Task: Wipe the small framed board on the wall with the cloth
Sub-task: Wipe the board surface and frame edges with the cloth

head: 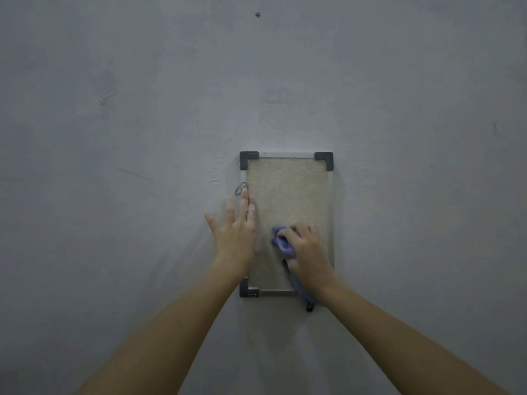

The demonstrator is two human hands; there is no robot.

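Wiping under way: right hand [309,249] clutches cloth [281,243] on lower board [285,189]; left hand [235,229], fingers straight, steadies frame; upper part seemingly left.

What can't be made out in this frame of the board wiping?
Head view only.
Lower right corner of the board: hidden by the right hand and wrist.
Most of the cloth: bunched under that hand.
Dark bit at the cloth's hanging end: too small, blurred.
Left frame edge: partly covered by the left hand.
Dust on the board: too dim to tell.
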